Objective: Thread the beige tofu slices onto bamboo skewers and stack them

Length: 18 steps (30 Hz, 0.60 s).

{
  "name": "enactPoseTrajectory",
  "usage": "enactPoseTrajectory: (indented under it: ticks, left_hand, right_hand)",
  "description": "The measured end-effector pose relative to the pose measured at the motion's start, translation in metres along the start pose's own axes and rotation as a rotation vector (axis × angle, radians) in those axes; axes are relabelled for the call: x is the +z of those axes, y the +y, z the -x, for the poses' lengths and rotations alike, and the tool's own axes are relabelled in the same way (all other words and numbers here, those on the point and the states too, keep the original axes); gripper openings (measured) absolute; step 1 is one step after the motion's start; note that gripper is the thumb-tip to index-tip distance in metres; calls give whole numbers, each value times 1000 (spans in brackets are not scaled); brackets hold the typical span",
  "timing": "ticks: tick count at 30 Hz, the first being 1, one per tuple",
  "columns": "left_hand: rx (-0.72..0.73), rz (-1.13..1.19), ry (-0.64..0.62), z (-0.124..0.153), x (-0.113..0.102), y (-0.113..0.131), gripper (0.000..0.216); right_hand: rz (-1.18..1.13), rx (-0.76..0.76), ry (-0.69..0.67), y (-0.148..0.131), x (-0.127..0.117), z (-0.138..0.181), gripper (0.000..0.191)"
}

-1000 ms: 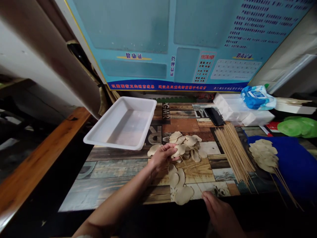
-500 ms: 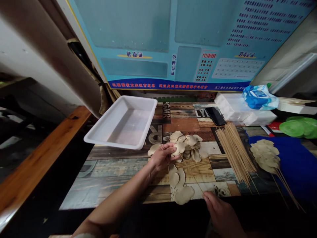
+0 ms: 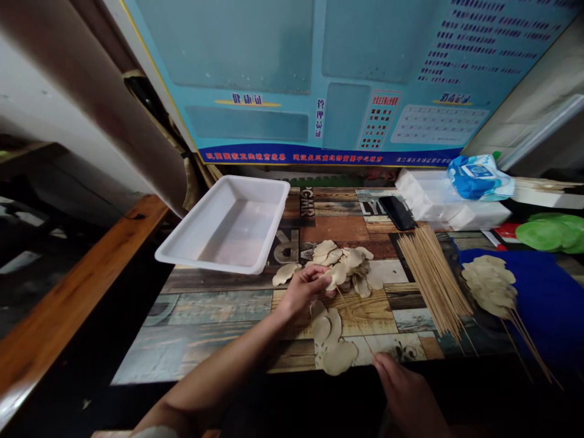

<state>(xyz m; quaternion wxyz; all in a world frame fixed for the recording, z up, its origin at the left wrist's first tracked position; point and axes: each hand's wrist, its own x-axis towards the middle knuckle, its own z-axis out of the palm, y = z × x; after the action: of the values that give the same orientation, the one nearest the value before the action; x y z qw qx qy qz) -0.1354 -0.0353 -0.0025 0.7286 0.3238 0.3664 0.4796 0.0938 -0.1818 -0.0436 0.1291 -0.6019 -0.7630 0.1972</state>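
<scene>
My left hand pinches a thin, pale, flat slice over the middle of the table. A thin wooden skewer runs from that slice down to my right hand, whose fingers are closed on its lower end. Whether the tip has gone through the slice is hidden by the left fingers. Just behind the left hand lies a heap of similar slices. Nearer to me, several more slices lie partly overlapping on the wood-patterned tabletop.
A white plastic tub stands at the back left. To the right lie a bundle of skewers, a black phone and loaded skewers on a blue cloth. Behind are white packs, a blue packet and green round items.
My left hand has shifted slightly right with the slice, its fingers now further along the slice's left edge. The right hand has stayed almost still on the skewer.
</scene>
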Motion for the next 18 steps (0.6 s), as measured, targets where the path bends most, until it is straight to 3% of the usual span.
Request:
enactPoseTrajectory:
  ticks: [4, 10, 14, 16, 18]
  left_hand:
    - [39, -71, -38, 0, 0, -1, 33]
    - [-95, 45, -78, 10, 9, -17, 48]
    - [-182, -48, -207, 13, 10, -20, 50]
    - [-117, -199, -208, 8, 3, -14, 46]
    - [93, -451, -128, 1, -9, -4, 33]
  right_hand:
    - [-7, -7, -29, -8, -4, -1, 39]
    - [-25, -21, 17, -25, -11, -9, 43]
    - [-30, -1, 41, -24, -10, -10, 44]
    - [-19, 14, 48, -21, -11, -8, 41]
    - [-2, 39, 67, -17, -15, -6, 38]
